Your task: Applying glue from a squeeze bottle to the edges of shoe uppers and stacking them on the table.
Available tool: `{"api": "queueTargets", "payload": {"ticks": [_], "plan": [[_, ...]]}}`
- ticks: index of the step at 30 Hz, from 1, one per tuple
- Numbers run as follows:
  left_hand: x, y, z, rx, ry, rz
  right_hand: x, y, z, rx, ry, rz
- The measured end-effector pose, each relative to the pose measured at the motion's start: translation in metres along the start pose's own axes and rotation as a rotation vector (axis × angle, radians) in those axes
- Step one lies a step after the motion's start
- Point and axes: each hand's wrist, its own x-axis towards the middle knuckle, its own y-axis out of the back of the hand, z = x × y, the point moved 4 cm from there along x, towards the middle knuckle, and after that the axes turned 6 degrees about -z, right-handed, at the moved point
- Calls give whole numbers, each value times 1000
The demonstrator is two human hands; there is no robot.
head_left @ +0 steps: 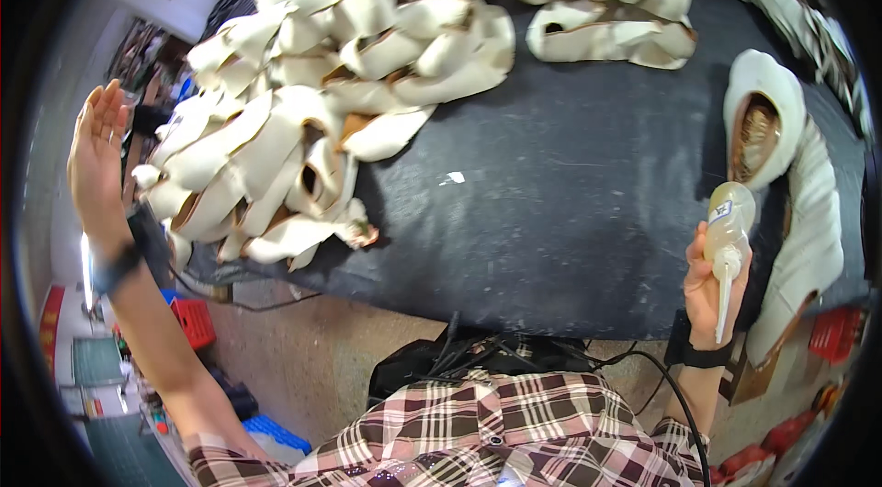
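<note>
My left hand point(97, 161) is raised off to the left of the table, its fingers stretched out and nothing in it. In my right hand point(703, 299), near the table's front right, is a translucent squeeze bottle point(729, 232) with a small label and a long thin nozzle pointing toward me. The fingers wrap round it. Just beyond the bottle lies a white shoe upper point(783, 110) with a brownish inside. A stack of overlapping white shoe uppers point(813, 230) runs along the right edge beside my right hand.
A big heap of white shoe uppers point(303, 37) covers the left and back of the dark table point(551, 184). A small white scrap point(453, 178) lies mid-table. Another row of white pieces point(790, 9) curves along the far right. Red crates point(193, 323) stand below, and a black cable point(666, 363) hangs near my right arm.
</note>
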Motion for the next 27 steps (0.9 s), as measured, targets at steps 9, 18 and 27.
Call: {"api": "queueTargets", "payload": {"ticks": [9, 18, 27], "plan": [[-311, -346, -102, -270, 547, -1406, -10, 25, -64, 101, -48, -118], [-368, -525, -137, -536, 1197, -1120, -7, 51, -121, 153, 103, -112], [-376, -589, -152, -952, 1292, -915, -14, 72, -135, 216, 108, -141]]}}
